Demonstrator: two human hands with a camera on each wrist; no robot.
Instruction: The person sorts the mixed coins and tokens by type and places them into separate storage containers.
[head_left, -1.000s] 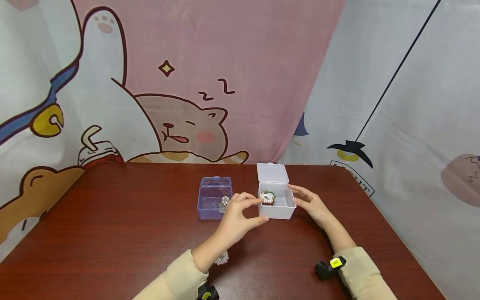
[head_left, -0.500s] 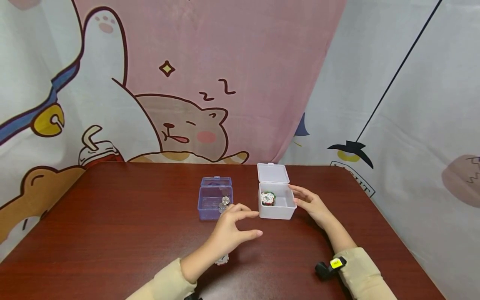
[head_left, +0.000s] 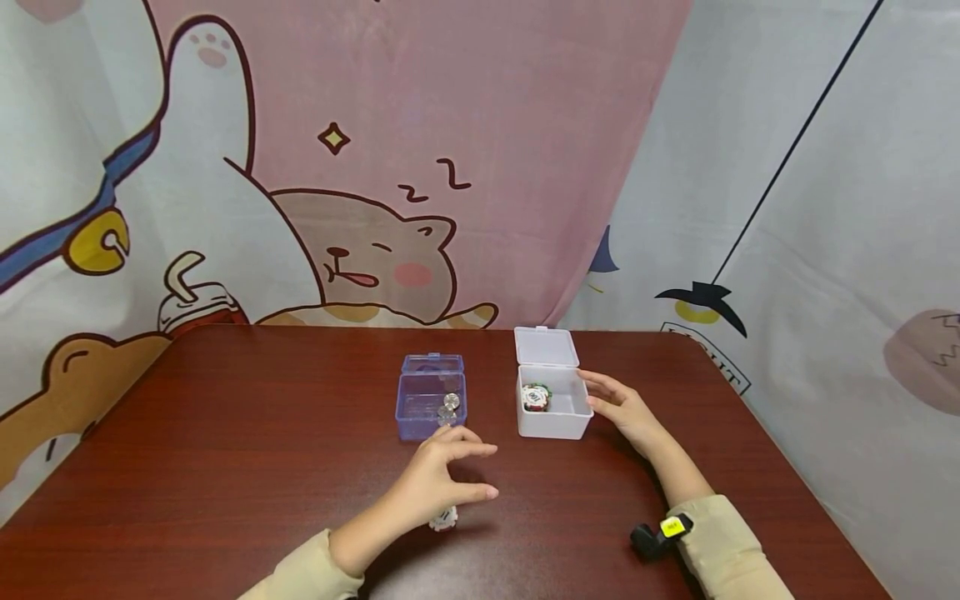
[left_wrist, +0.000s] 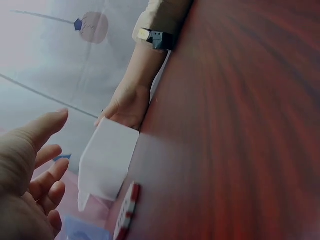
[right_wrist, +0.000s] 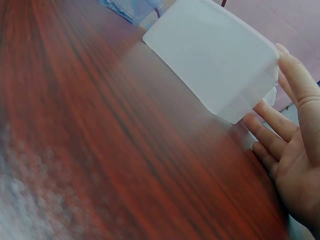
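My left hand point(head_left: 437, 473) hovers over the table with thumb and index finger spread apart and nothing between them. Partly behind its wrist, a white poker chip point(head_left: 444, 521) lies on the wood; its red-and-white edge shows in the left wrist view. Fairly straight fingers of my right hand point(head_left: 624, 410) rest against the right side of a white plastic box point(head_left: 555, 427), whose lid stands open at the back. Inside that box, several poker chips point(head_left: 536, 397) sit at the left. A translucent blue box point(head_left: 420, 430), lid also open, holds several silver coins point(head_left: 450, 403).
Both boxes stand on a dark red-brown wooden table point(head_left: 225, 467), side by side with a gap between them. Behind the far edge hangs a cartoon-printed curtain point(head_left: 525, 167). A black wrist camera point(head_left: 652, 540) is strapped to the right sleeve.
My left hand has moved back from the front of the white box, toward the lower left, over the chip on the table. The right hand and both boxes have stayed in place.
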